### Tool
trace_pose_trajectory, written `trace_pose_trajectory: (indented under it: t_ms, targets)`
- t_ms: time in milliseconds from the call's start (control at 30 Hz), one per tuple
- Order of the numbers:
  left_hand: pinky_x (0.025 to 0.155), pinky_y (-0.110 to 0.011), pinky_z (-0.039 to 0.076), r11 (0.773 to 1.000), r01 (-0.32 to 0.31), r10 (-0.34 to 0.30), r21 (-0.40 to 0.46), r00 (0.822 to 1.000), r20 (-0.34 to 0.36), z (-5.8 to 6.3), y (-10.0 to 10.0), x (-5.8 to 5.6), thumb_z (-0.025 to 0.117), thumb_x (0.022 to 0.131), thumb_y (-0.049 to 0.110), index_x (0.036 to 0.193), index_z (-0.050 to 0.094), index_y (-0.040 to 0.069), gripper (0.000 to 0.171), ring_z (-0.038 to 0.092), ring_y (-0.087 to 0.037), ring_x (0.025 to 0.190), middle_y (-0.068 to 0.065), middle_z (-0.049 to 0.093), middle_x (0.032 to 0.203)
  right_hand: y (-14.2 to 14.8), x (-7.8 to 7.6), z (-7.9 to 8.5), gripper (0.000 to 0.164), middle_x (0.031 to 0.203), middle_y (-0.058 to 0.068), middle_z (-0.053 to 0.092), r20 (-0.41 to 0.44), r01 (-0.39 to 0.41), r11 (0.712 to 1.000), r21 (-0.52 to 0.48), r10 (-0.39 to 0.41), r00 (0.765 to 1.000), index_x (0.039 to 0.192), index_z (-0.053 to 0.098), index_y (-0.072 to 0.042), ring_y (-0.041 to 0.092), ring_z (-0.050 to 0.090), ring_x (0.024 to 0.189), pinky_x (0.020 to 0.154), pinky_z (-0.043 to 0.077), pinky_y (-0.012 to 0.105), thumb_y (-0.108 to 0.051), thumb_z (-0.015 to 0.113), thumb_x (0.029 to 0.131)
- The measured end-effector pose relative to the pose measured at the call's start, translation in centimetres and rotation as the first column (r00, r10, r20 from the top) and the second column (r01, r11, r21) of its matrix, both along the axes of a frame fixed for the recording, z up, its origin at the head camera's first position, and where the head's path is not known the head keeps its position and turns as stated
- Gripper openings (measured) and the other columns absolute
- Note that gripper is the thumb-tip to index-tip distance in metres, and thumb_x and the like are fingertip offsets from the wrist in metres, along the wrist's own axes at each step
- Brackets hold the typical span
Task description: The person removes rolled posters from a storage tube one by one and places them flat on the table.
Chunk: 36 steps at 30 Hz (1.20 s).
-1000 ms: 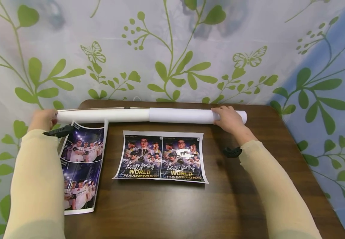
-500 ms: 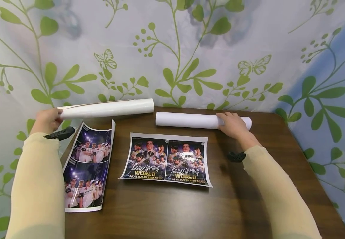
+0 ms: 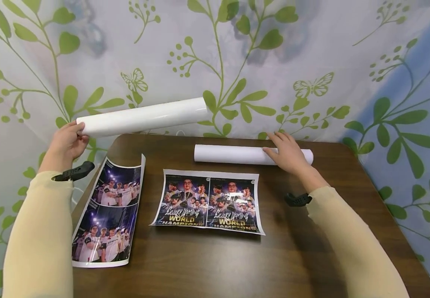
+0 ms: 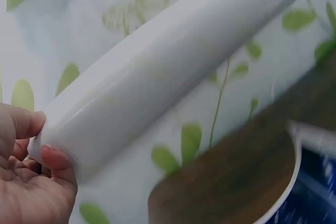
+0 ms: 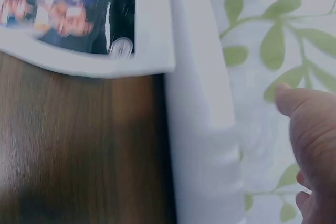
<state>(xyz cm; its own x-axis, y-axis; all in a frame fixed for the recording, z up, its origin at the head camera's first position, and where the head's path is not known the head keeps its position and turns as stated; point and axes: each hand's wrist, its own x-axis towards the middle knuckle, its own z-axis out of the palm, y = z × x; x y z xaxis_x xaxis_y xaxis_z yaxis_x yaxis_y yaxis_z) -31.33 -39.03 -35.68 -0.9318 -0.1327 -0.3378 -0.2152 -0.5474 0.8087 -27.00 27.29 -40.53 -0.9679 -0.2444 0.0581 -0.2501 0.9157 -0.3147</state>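
In the head view my left hand [image 3: 65, 142] pinches the left end of a glossy white paper roll [image 3: 144, 117]. That roll is raised off the table, slanting up to the right in front of the patterned curtain. The left wrist view has the thumb and fingers at the edge of the roll [image 4: 157, 72]. A second, matte white paper roll [image 3: 230, 154] lies along the table's back edge. Over its right part hovers my right hand [image 3: 289, 153], fingers extended. In the right wrist view the thumb stands apart from the matte roll [image 5: 199, 140].
A two-panel poster print [image 3: 207, 203] lies mid-table, its edges curling up. Another glossy print [image 3: 107, 215] with two group photos lies at the left. The brown wooden table [image 3: 207, 265] backs onto a leaf-patterned curtain [image 3: 230, 54].
My left hand has lifted the glossy roll up from beside the matte roll and tilted it. The right hand's fingers have come off the matte roll and straightened.
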Motion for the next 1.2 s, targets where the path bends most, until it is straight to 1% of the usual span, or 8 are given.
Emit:
trace_pose_trajectory:
  t_ms: [233,467,567,733,800,967,1100,1200]
  targets:
    - [0.063,-0.021,0.038,0.992,0.105,-0.081,0.069,0.955,-0.285,2.3,3.9,1.2,0.054,0.104,0.002,0.127,0.053,0.007,0.023,0.044,-0.013,0.083,-0.006,0.049,0.118,-1.7,1.5,2.1,0.058,0.162,0.018,0.033,-0.053,-0.046,0.976,-0.211,0.036,0.998,0.158,0.039,-0.01,0.042,0.024,0.149,0.117,0.021,0.06,-0.042,0.044,0.11]
    - [0.065,-0.023,0.042,0.975,0.173,-0.068,0.141,0.834,-0.548,4.5,9.0,1.9,0.051,0.104,-0.005,0.124,0.056,0.001,0.022,0.051,-0.018,0.083,-0.012,0.056,0.12,-2.4,2.6,2.9,0.053,0.151,0.016,0.049,-0.029,-0.027,0.916,-0.399,0.017,0.999,0.154,0.048,-0.011,0.037,0.042,0.139,0.115,0.029,0.056,-0.042,0.039,0.111]
    - [0.066,-0.025,0.043,0.961,0.23,-0.08,0.153,0.761,-0.644,5.5,11.4,2.2,0.05,0.103,-0.007,0.122,0.056,-0.002,0.021,0.054,-0.021,0.081,-0.014,0.06,0.117,-2.3,3.3,3.5,0.057,0.137,0.016,0.059,0.061,0.039,0.817,-0.575,-0.005,0.998,0.15,0.052,-0.009,0.033,0.054,0.128,0.108,0.041,0.051,-0.048,0.038,0.11]
    - [0.073,-0.026,0.048,0.958,0.274,-0.123,0.08,0.648,-0.752,6.8,14.8,3.2,0.053,0.101,-0.009,0.115,0.062,-0.004,0.017,0.058,-0.022,0.085,-0.014,0.065,0.108,-1.2,4.3,5.1,0.063,0.106,0.01,0.069,0.198,0.163,0.507,-0.846,0.015,0.98,0.142,0.052,0.0,0.023,0.07,0.097,0.093,0.055,0.038,-0.052,0.046,0.106]
    - [0.076,-0.027,0.05,0.952,0.297,-0.132,0.074,0.618,-0.775,7.0,15.9,3.5,0.055,0.1,-0.01,0.112,0.063,-0.006,0.015,0.059,-0.023,0.088,-0.014,0.065,0.107,-0.4,4.8,5.5,0.062,0.104,0.008,0.069,0.217,0.185,0.417,-0.89,0.029,0.976,0.146,0.049,-0.002,0.021,0.071,0.091,0.089,0.057,0.036,-0.048,0.053,0.105]
    - [0.084,-0.033,0.052,0.922,0.385,-0.196,0.03,0.534,-0.822,7.1,17.8,4.3,0.058,0.098,-0.013,0.11,0.064,-0.011,0.014,0.061,-0.027,0.094,-0.017,0.064,0.106,1.6,6.3,6.1,0.065,0.136,0.008,0.056,0.248,0.225,0.31,-0.924,0.037,0.968,0.16,0.036,-0.017,0.015,0.07,0.097,0.086,0.057,0.031,-0.034,0.063,0.103]
    - [0.095,-0.036,0.05,0.894,0.429,-0.327,-0.129,0.427,-0.843,6.5,19.0,4.7,0.057,0.1,-0.01,0.111,0.068,-0.01,0.015,0.063,-0.027,0.102,-0.013,0.068,0.108,3.3,7.6,6.0,0.063,0.147,0.006,0.042,0.27,0.255,0.2,-0.946,0.051,0.961,0.16,0.036,-0.02,0.009,0.062,0.103,0.077,0.055,0.024,-0.019,0.063,0.104]
    - [0.1,-0.036,0.047,0.874,0.4,-0.427,-0.276,0.361,-0.829,5.9,19.9,5.0,0.054,0.103,-0.004,0.113,0.071,-0.005,0.019,0.062,-0.024,0.109,-0.009,0.069,0.115,4.5,8.5,5.7,0.059,0.144,0.001,0.047,0.259,0.247,0.201,-0.948,0.034,0.965,0.158,0.041,-0.018,0.009,0.059,0.108,0.075,0.054,0.023,-0.012,0.063,0.103]
